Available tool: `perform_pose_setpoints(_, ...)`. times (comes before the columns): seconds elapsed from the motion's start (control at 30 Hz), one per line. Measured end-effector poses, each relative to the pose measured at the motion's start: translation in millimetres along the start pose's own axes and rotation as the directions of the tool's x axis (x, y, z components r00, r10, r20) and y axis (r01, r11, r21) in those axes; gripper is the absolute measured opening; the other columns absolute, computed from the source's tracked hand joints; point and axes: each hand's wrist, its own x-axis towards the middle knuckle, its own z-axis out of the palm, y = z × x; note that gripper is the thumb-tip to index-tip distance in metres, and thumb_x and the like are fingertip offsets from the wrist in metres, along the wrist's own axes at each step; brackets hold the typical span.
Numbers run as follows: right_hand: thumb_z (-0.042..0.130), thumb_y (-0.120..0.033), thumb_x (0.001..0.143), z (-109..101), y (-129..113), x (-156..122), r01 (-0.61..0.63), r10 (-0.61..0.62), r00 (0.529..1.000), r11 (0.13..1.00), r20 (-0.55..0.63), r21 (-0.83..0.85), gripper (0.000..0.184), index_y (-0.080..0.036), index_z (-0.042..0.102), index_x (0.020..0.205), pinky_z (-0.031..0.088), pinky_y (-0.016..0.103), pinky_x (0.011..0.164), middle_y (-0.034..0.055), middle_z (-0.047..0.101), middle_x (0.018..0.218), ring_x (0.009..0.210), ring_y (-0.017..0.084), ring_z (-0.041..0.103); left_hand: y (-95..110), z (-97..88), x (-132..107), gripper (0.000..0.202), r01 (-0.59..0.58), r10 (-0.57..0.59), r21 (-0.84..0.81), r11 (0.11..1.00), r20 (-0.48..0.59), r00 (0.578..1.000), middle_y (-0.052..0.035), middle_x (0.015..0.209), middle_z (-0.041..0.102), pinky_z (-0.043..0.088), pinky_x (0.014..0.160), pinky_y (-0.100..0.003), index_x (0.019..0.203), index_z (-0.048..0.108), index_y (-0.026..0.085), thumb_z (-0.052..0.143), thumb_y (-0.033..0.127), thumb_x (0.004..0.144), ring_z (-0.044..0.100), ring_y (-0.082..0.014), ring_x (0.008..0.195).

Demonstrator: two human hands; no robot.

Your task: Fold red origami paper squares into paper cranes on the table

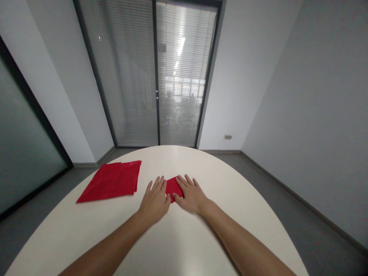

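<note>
A small folded piece of red paper [173,186] lies flat on the white table between my two hands. On its left side rests my left hand [155,200], palm down with the fingers stretched out and the thumb at the paper's near edge. My right hand [192,194] lies over the paper's right side, fingers spread, thumb pointing toward the other thumb. Both hands touch the paper, and parts of its edges are hidden beneath them. Neither hand grips anything.
A loose stack of larger red sheets [113,181] lies to the left on the round white table [178,161]. Beyond the table's far edge stand glass panels with blinds [184,96]. Walls rise on both sides.
</note>
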Motion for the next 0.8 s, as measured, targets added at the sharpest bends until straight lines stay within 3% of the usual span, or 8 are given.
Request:
perform_pose_setpoints(0.17, 0.04, -0.052, 0.095, -1.9, 4.0, 1.0, 0.048, -0.048, 0.999, 0.999, 0.011, 0.013, 0.072, -0.02, 0.024, 0.158, 0.008, 0.057, 0.122, 0.0052, 0.021, 0.164, 0.153, 0.034, 0.009, -7.1, -0.5, 2.9, 0.059, -0.202, 0.219, -0.147, 0.968, 0.106, 0.97, -0.0101, 0.16, 0.035, 0.026, 0.121, -0.043, 0.151, 0.038, 0.012, 0.036, 0.02, 0.092, 0.03, -0.0204, 0.148)
perform_pose_setpoints(0.4, 0.047, -0.033, 0.091, 1.7, 5.1, 4.1, 0.053, -0.052, 0.986, 0.999, -0.16, 0.004, 0.061, -0.015, 0.044, 0.149, 0.022, 0.055, 0.12, 0.0088, 0.042, 0.156, 0.148, 0.035, 0.026, -10.5, 4.3, 2.4, 0.058, -0.175, 0.189, -0.109, 0.979, 0.138, 0.972, -0.0097, 0.16, 0.034, 0.021, 0.122, -0.048, 0.151, 0.038, 0.013, 0.034, 0.023, 0.095, 0.026, -0.0235, 0.15)
perform_pose_setpoints(0.53, 0.051, -0.023, 0.088, 0.8, 5.4, 5.8, 0.223, -0.215, 0.939, 0.975, -0.269, 0.001, 0.05, -0.014, 0.06, 0.136, 0.031, 0.042, 0.118, 0.0108, 0.058, 0.142, 0.136, 0.026, 0.046, -10.0, 2.3, 2.2, 0.057, -0.193, 0.205, -0.099, 0.976, 0.132, 0.97, -0.0098, 0.159, 0.035, 0.019, 0.122, -0.049, 0.151, 0.038, 0.013, 0.034, 0.022, 0.094, 0.027, -0.0231, 0.15)
perform_pose_setpoints(0.63, 0.049, -0.025, 0.09, 1.0, 5.6, 5.5, 0.296, -0.28, 0.928, 0.955, -0.244, 0.03, 0.052, -0.013, 0.055, 0.141, 0.034, 0.038, 0.116, 0.0125, 0.056, 0.144, 0.134, 0.023, 0.05, -8.2, -1.2, 2.2, 0.058, -0.193, 0.207, -0.114, 0.975, 0.123, 0.971, -0.0089, 0.16, 0.035, 0.021, 0.122, -0.048, 0.151, 0.037, 0.014, 0.035, 0.022, 0.094, 0.028, -0.022, 0.15)
perform_pose_setpoints(0.8, 0.044, -0.04, 0.095, -0.4, 4.8, 2.3, 0.177, -0.175, 0.983, 0.984, -0.061, 0.017, 0.068, -0.011, 0.032, 0.155, 0.02, 0.051, 0.121, 0.0155, 0.032, 0.159, 0.149, 0.029, 0.027, -4.8, -3.5, 2.5, 0.056, -0.158, 0.168, -0.095, 0.983, 0.105, 0.98, -0.0109, 0.158, 0.038, 0.024, 0.121, -0.048, 0.149, 0.04, 0.012, 0.037, 0.025, 0.094, 0.032, -0.0231, 0.148)
